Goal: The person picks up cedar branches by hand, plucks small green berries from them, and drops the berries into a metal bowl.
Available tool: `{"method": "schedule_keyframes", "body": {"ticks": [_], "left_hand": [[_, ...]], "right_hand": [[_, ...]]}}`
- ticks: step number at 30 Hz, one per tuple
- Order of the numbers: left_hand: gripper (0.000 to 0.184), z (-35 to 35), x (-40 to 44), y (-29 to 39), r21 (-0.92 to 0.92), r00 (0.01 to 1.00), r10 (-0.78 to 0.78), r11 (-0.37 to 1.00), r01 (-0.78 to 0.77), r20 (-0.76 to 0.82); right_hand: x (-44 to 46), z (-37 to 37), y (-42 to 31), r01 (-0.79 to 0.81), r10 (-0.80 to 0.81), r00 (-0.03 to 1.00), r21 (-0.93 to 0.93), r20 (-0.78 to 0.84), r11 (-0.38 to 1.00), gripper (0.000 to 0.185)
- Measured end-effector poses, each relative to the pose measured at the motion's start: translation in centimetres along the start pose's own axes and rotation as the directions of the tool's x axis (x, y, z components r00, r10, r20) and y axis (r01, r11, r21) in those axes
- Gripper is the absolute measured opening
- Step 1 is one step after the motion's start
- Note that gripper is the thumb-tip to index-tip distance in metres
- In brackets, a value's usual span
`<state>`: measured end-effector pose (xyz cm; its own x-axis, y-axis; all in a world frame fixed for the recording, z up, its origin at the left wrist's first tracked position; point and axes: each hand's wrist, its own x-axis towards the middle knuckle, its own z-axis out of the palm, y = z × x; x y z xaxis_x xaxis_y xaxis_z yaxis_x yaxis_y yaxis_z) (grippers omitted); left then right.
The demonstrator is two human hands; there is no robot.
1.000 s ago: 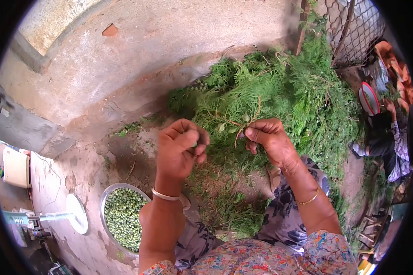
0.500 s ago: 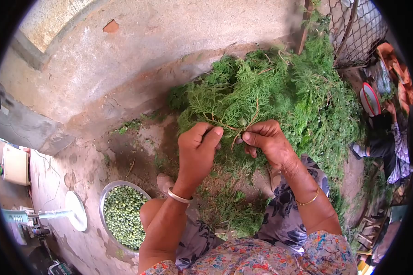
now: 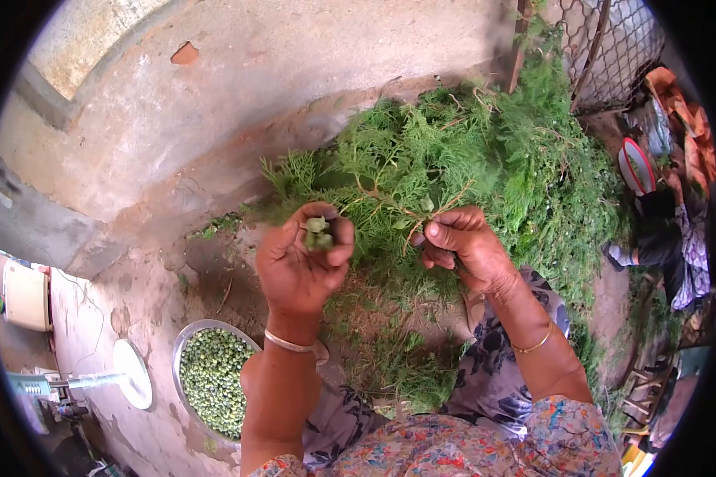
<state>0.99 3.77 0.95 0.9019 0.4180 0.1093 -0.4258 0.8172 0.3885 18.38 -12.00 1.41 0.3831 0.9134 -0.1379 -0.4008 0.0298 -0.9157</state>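
Note:
Several pale green cones (image 3: 318,233) sit in my left hand (image 3: 301,258), its palm turned up and its fingers curled round them. My right hand (image 3: 460,242) pinches the stem of a green conifer branch (image 3: 382,195), whose flat, scaly sprays spread up and to the left. One more green cone (image 3: 427,204) shows on the branch just above my right fingertips. Below and left of my left hand stands a round metal basin (image 3: 184,334) filled with small green cones (image 3: 213,381).
A big heap of cut conifer branches (image 3: 525,167) lies against the wall (image 3: 294,71). A white pedestal fan (image 3: 131,374) stands left of the basin. At the right, another person (image 3: 664,250) sits near a red-rimmed basin (image 3: 647,163). Leaf litter (image 3: 406,350) covers the ground between my feet.
My left hand has moved left, away from the stem, and turned palm up, showing cones in its fingers. My right hand stays on the branch, which has tilted leftward.

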Motion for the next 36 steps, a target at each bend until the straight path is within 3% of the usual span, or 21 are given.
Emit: {"method": "schedule_keyframes", "body": {"ticks": [2, 3, 4, 6, 7, 8, 11, 13, 14, 17, 19, 21, 23, 24, 25, 26, 28, 31, 32, 34, 36], "left_hand": [[0.039, 1.3, -0.1, -0.9, 0.213, 1.0, 0.008, 0.977, -0.004, -0.019], [0.031, 2.1, -0.2, -1.5, 0.367, 0.989, 0.073, 0.93, -0.02, -0.132], [0.031, 2.5, -0.1, -1.8, 0.367, 0.988, 0.073, 0.93, -0.018, -0.135], [0.02, 3.1, 0.1, -2.3, 0.828, 0.981, 0.119, 0.557, 0.062, -0.153], [0.012, 4.4, 0.3, -2.8, 0.842, 0.944, 0.18, 0.519, 0.148, -0.277], [0.012, 4.2, 0.5, -3.4, 0.841, 0.943, 0.182, 0.521, 0.149, -0.279], [0.018, 2.8, 0.8, -4.1, 0.994, 0.964, 0.26, 0.111, 0.017, -0.046], [0.017, 1.2, 1.1, -4.4, 0.998, 0.98, 0.197, 0.052, -0.026, 0.015], [0.018, 0.5, 1.2, -4.5, 0.997, 0.989, 0.128, -0.005, -0.074, 0.074], [0.018, -0.4, 0.9, -4.4, 0.992, 0.995, 0.09, -0.124, -0.021, 0.032], [0.014, 0.1, 0.7, -5.0, 0.997, 0.982, 0.183, -0.071, -0.028, 0.04], [0.012, 1.0, 0.7, -4.6, 0.999, 0.96, 0.276, -0.02, -0.04, 0.044], [0.008, 3.3, 0.9, -2.2, 0.777, 0.861, 0.313, 0.613, 0.139, -0.401], [0.008, 3.0, 0.9, -1.4, 0.778, 0.863, 0.311, 0.613, 0.137, -0.398], [0.007, 2.8, 0.9, -0.4, 0.652, 0.877, 0.292, 0.757, 0.031, -0.381], [0.007, 2.7, 1.0, 0.0, 0.493, 0.891, 0.276, 0.867, -0.069, -0.36], [0.012, 2.9, 0.4, -0.6, 0.482, 0.908, 0.255, 0.873, -0.068, -0.333], [0.01, 2.6, -0.2, -2.5, 0.51, 0.949, 0.025, 0.848, 0.147, -0.314], [0.01, 2.5, -0.3, -3.2, 0.508, 0.948, 0.024, 0.849, 0.149, -0.318], [0.014, 2.5, -0.3, -4.5, 0.649, 0.901, 0.022, 0.702, 0.295, -0.433], [0.017, 2.2, -0.1, -5.3, 0.618, 0.883, 0.026, 0.724, 0.307, -0.469]], "right_hand": [[-0.2, 0.0, 0.0, -0.007, 0.005, 0.999, -0.051, -0.044, 0.999, 0.026], [-0.2, -0.1, 0.2, -0.016, 0.011, 0.999, -0.146, -0.039, 0.989, 0.021], [-0.2, -0.1, 0.2, -0.024, 0.017, 0.999, -0.241, -0.033, 0.97, 0.017], [-0.1, -0.1, 0.7, 0.026, -0.026, 1.0, -0.365, 0.007, 0.931, 0.016], [0.0, -0.1, 0.9, 0.082, -0.065, 0.997, -0.481, 0.053, 0.873, 0.015], [0.0, 0.1, 0.9, 0.08, -0.062, 0.997, -0.482, 0.054, 0.872, 0.015], [-0.1, 0.4, 1.3, 0.173, -0.128, 0.985, -0.616, 0.117, 0.769, 0.01], [0.1, 0.2, 2.0, 0.439, -0.339, 0.891, -0.765, 0.303, 0.47, 0.007], [0.1, 0.2, 2.0, 0.437, -0.336, 0.892, -0.765, 0.303, 0.473, 0.007], [0.0, 0.4, 1.8, 0.388, -0.194, 0.921, -0.833, 0.337, 0.394, 0.004], [0.0, 0.7, 2.0, 0.345, -0.27, 0.936, -0.744, 0.226, 0.572, 0.004], [0.0, 0.6, 1.7, 0.281, -0.241, 0.957, -0.709, 0.16, 0.647, 0.006], [-0.3, 0.2, 1.7, 0.213, -0.208, 0.974, -0.662, 0.088, 0.719, 0.009], [-0.3, -0.2, 1.9, 0.159, -0.15, 0.987, -0.548, 0.061, 0.821, 0.011], [-0.4, -0.3, 1.8, 0.1, -0.089, 0.995, -0.422, 0.045, 0.901, 0.013], [-0.4, -0.3, 1.6, 0.104, -0.093, 0.995, -0.425, 0.045, 0.899, 0.013], [-0.4, 0.0, 1.1, -0.023, -0.008, 0.995, -0.307, -0.099, 0.951, 0.015], [-0.3, -0.4, 1.0, -0.027, 0.006, 0.995, -0.216, -0.099, 0.976, 0.015], [-0.3, -0.5, 1.1, -0.031, 0.01, 0.995, -0.215, -0.1, 0.976, 0.015], [-0.4, -0.6, 1.2, -0.011, -0.006, 0.997, -0.225, -0.074, 0.974, 0.017], [-0.4, -0.5, 1.3, -0.01, -0.002, 0.999, -0.236, -0.052, 0.972, 0.018]]}}
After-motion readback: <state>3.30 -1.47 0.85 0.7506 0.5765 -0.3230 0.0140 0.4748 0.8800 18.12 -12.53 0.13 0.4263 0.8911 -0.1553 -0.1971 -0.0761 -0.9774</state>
